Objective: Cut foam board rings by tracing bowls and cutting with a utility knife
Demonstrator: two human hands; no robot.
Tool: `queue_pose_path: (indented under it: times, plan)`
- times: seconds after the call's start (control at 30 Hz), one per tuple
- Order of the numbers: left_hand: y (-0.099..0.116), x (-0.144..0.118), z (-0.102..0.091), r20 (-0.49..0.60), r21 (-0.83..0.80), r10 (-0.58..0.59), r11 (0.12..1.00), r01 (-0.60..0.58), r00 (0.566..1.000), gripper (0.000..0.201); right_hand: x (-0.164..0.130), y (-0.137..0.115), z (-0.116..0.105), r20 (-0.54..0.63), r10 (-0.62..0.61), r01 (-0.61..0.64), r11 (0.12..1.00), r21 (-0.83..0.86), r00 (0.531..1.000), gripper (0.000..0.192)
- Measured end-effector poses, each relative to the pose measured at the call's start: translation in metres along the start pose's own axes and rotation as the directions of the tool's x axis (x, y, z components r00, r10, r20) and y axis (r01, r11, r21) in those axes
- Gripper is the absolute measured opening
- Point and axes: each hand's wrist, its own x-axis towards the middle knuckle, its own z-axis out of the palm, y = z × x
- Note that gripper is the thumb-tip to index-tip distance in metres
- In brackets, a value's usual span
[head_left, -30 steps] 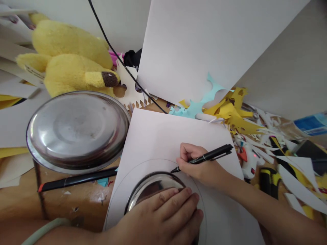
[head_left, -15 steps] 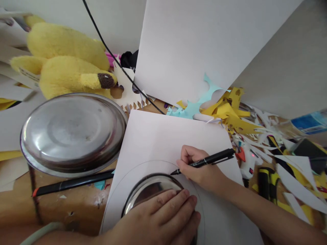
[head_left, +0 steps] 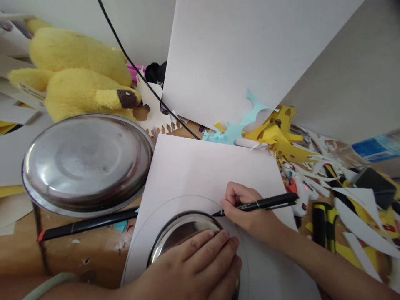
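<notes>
The left hand (head_left: pixel 200 266) lies flat on a small bowl (head_left: pixel 179 233), grip open. The right hand (head_left: pixel 250 210) grips a pen (head_left: pixel 262 203) at the bowl's rim, on paper (head_left: pixel 203 166) near the table's front edge.

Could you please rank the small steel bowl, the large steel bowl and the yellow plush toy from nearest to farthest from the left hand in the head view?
1. Small steel bowl: directly under the left hand, on the white sheet.
2. Large steel bowl: upside down, up and to the left.
3. Yellow plush toy: farthest, beyond the large bowl by the wall.
</notes>
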Motion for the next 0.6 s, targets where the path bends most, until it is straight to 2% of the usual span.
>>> queue_pose_path:
  times: [0.23, 0.43, 0.6]
  plan:
    - [0.0, 0.0, -0.011, 0.001, 0.011, -0.02, 1.0, 0.02, 1.0, 0.031, -0.014, 0.003, 0.001, -0.105, -0.041, 0.036, 0.998, -0.048, 0.994, 0.021]
    - [0.001, 0.002, -0.016, 0.077, -0.054, -0.029, 0.998, 0.033, 0.997, 0.031, -0.028, 0.006, 0.0, -0.148, -0.017, 0.009, 0.998, -0.054, 0.989, 0.02]
    - [0.002, 0.001, -0.017, 0.097, -0.053, -0.029, 0.998, 0.034, 0.995, 0.034, -0.038, 0.011, 0.001, -0.177, 0.018, -0.028, 0.998, -0.055, 0.984, 0.019]
